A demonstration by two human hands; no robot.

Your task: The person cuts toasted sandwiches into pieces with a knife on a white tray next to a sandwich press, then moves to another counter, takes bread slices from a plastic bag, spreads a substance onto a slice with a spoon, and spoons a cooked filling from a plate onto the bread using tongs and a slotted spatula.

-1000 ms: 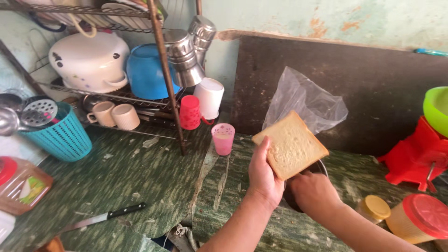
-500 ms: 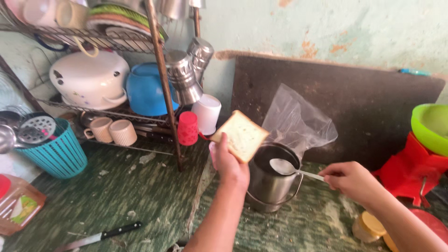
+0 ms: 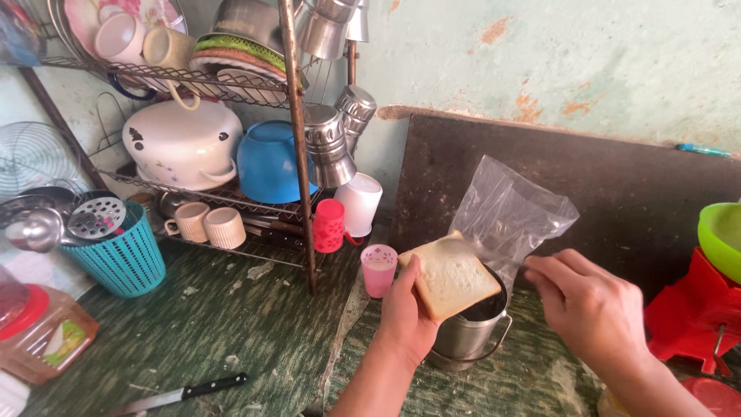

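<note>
My left hand (image 3: pixel 405 316) grips a slice of white bread (image 3: pixel 451 274) by its left edge and holds it flat over the mouth of a steel pot (image 3: pixel 471 337) with a wire handle. My right hand (image 3: pixel 590 309) hovers just right of the pot, back to the camera, fingers curled toward a clear plastic bag (image 3: pixel 513 212) that stands behind the pot. Whatever lies under that hand is hidden. A small pink cup (image 3: pixel 378 269) stands just left of the bread.
A metal dish rack (image 3: pixel 301 154) with a white pot, blue bowl, cups and steel tumblers fills the back left. A teal basket (image 3: pixel 120 259), a red-lidded jar (image 3: pixel 38 332) and a black-handled knife (image 3: pixel 181 392) lie left. A red appliance (image 3: pixel 695 316) stands right.
My left hand has brought the bread down and right, over the pot's mouth. The spoon my right hand held in the pot is out of sight, and that hand has lifted toward the bag.
</note>
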